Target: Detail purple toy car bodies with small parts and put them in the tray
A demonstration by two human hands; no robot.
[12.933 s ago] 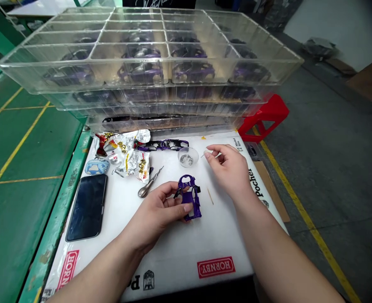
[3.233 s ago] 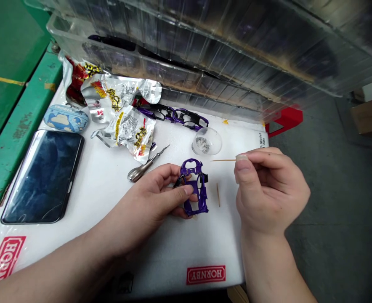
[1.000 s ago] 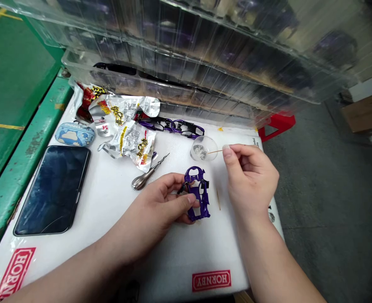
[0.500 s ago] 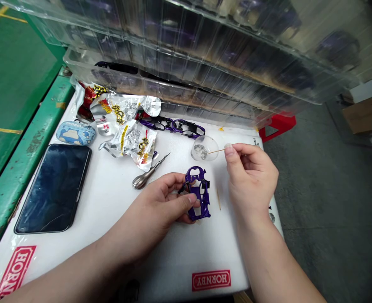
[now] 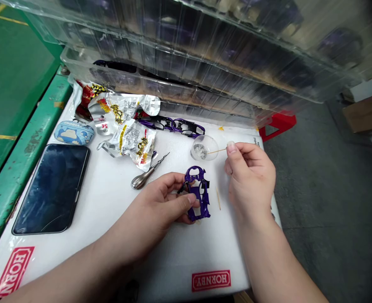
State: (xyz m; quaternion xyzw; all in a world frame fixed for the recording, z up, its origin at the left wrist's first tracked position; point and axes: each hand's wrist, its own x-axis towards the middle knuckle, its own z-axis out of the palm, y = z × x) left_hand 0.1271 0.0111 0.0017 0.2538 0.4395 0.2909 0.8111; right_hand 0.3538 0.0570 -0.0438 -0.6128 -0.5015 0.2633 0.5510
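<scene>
Between the thumb and fingers of my left hand (image 5: 170, 202) is a purple plastic frame part (image 5: 205, 206) with several openings and black pieces on it. My right hand (image 5: 252, 176) pinches a thin wooden toothpick (image 5: 216, 150), its tip inside a small clear cup (image 5: 211, 143). Some greyish material (image 5: 200, 151) lies at the bottom of that cup. A second toothpick (image 5: 218, 198) rests on the white surface (image 5: 167, 265) between my hands. Left of the purple part lies a screwdriver-like tool (image 5: 148, 173) with a metal handle and a thin shaft.
Stacked clear trays (image 5: 179, 92) holding purple parts rise along the back. Before them lie more purple-and-black frame parts (image 5: 173, 125) and silver food wrappers (image 5: 129, 136). A phone (image 5: 51, 189) and a blue patterned case (image 5: 74, 132) are at left; a red bracket (image 5: 279, 126) is at right.
My right hand has shifted slightly, with the toothpick tip still in the cup. My left hand and the purple part look nearly unmoved.
</scene>
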